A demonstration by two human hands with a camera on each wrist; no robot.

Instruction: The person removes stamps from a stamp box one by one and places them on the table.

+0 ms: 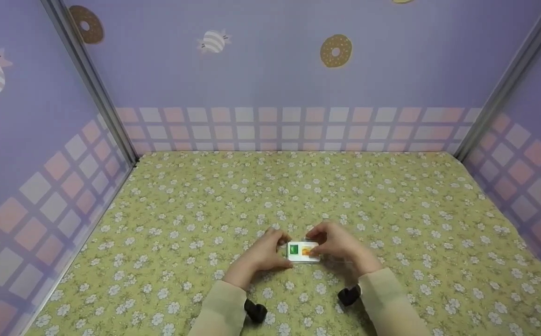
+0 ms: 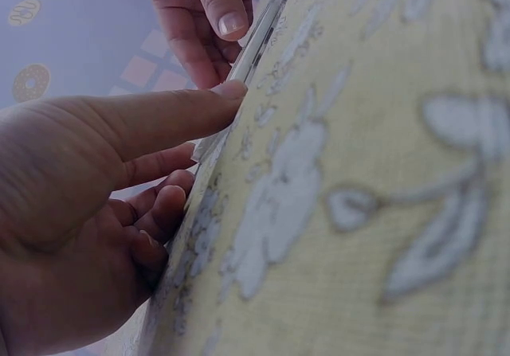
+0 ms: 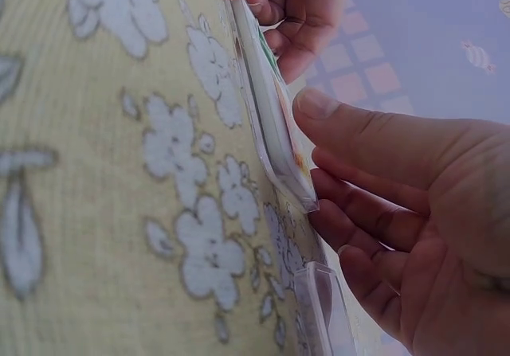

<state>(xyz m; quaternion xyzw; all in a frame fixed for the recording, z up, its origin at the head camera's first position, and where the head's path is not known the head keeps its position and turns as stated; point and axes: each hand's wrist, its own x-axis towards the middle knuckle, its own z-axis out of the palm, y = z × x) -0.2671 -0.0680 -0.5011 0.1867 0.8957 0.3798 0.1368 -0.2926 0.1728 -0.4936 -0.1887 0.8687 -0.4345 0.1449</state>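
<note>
A white stack of picture cards (image 1: 294, 255) lies in a shallow clear plastic case (image 3: 263, 145) on the cloth. Its top face has a green square and an orange picture. My left hand (image 1: 266, 252) grips the left end of the case, thumb at the near edge and fingers at the far edge. At the right end is my right hand (image 1: 340, 241), its thumb over the orange picture and its index finger at the far edge. In the right wrist view, the right hand's other fingers curl beside the end of the case.
A second clear plastic piece (image 3: 323, 308), like a lid, lies beside the right hand. Yellow-green flowered cloth (image 1: 270, 196) covers the table. Purple patterned panels (image 1: 270, 84) enclose the back and both sides. Black wrist straps (image 1: 255, 310) show at both cuffs.
</note>
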